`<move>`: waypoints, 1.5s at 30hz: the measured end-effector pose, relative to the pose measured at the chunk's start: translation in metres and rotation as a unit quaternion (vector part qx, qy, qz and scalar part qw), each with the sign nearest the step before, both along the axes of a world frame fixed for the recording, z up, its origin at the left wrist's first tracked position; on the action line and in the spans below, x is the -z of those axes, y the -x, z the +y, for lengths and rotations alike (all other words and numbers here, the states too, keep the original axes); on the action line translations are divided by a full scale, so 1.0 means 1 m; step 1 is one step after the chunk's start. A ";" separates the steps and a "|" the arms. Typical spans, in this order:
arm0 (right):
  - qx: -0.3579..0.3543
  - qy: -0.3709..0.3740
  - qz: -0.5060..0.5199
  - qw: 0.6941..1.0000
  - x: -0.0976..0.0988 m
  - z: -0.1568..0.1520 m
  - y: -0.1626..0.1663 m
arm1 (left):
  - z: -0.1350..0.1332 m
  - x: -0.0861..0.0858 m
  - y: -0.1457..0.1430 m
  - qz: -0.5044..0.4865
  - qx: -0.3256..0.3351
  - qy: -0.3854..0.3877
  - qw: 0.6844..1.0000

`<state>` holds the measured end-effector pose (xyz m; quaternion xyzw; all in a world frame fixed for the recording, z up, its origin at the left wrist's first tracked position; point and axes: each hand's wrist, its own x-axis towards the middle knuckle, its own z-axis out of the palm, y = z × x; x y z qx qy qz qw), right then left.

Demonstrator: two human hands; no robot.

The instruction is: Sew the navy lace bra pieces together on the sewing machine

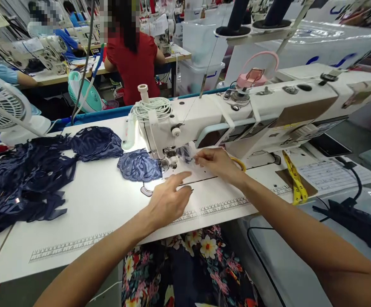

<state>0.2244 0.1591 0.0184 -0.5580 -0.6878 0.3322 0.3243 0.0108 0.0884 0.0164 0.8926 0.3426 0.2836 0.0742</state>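
At the white sewing machine (201, 115), my right hand (220, 164) pinches the edge of a thin see-through piece (186, 152), whitish with dark parts, just right of the needle area. Whether it is mesh or plastic film I cannot tell. My left hand (171, 199) hovers low over the table's front part, index finger and thumb apart, with nothing visible between them. A navy lace cup (140, 165) lies by the presser foot (164, 164), beyond my left hand. Another navy lace cup (96, 143) joins it on the left.
A heap of navy lace pieces (22, 179) covers the table's left side. A white fan (4, 102) stands behind it. A yellow tape measure (295, 179) and written sheets (329, 175) lie at right. A printed ruler (217, 208) runs along the front edge. A person in red (129, 64) sits ahead.
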 end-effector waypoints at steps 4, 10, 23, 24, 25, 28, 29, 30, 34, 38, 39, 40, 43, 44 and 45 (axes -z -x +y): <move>-0.032 0.006 0.033 0.999 -0.006 -0.013 -0.003 | 0.028 0.003 -0.036 0.026 -0.025 -0.059 0.998; 0.030 -0.028 -0.019 0.999 0.000 -0.027 -0.016 | 0.043 0.027 -0.037 -0.020 -0.007 -0.122 0.992; 0.076 -0.183 -0.273 0.941 -0.007 -0.040 -0.015 | 0.040 0.030 -0.041 0.047 0.032 -0.124 0.991; 0.054 -0.196 -0.294 0.934 -0.009 -0.039 -0.013 | 0.041 0.032 -0.042 0.049 0.030 -0.120 0.991; 0.027 -0.207 -0.320 0.924 -0.012 -0.037 -0.011 | 0.041 0.033 -0.042 0.048 0.029 -0.117 0.992; -0.040 -0.215 -0.404 0.888 -0.016 -0.029 -0.005 | 0.040 0.037 -0.042 0.045 0.037 -0.113 0.992; -0.046 -0.211 -0.425 0.879 -0.016 -0.025 -0.003 | 0.040 0.038 -0.041 0.044 0.039 -0.113 0.992; -0.046 -0.206 -0.437 0.875 -0.015 -0.022 -0.001 | 0.039 0.039 -0.041 0.043 0.042 -0.113 0.992; -0.034 -0.180 -0.453 0.873 -0.007 -0.011 0.009 | 0.041 0.042 -0.041 0.038 0.054 -0.112 0.991; -0.040 -0.146 -0.459 0.876 0.001 -0.003 0.016 | 0.044 0.044 -0.041 0.033 0.059 -0.103 0.992; -0.043 -0.135 -0.459 0.877 0.002 -0.001 0.017 | 0.044 0.044 -0.041 0.031 0.059 -0.100 0.993; -0.046 -0.124 -0.459 0.878 0.002 0.002 0.017 | 0.045 0.044 -0.040 0.028 0.058 -0.097 0.993; -0.054 -0.094 -0.460 0.881 0.002 0.009 0.015 | 0.045 0.044 -0.040 0.022 0.058 -0.086 0.994; -0.056 -0.087 -0.459 0.882 0.002 0.012 0.015 | 0.045 0.043 -0.040 0.020 0.058 -0.082 0.995; -0.056 -0.083 -0.457 0.884 0.002 0.014 0.014 | 0.044 0.042 -0.040 0.018 0.058 -0.079 0.995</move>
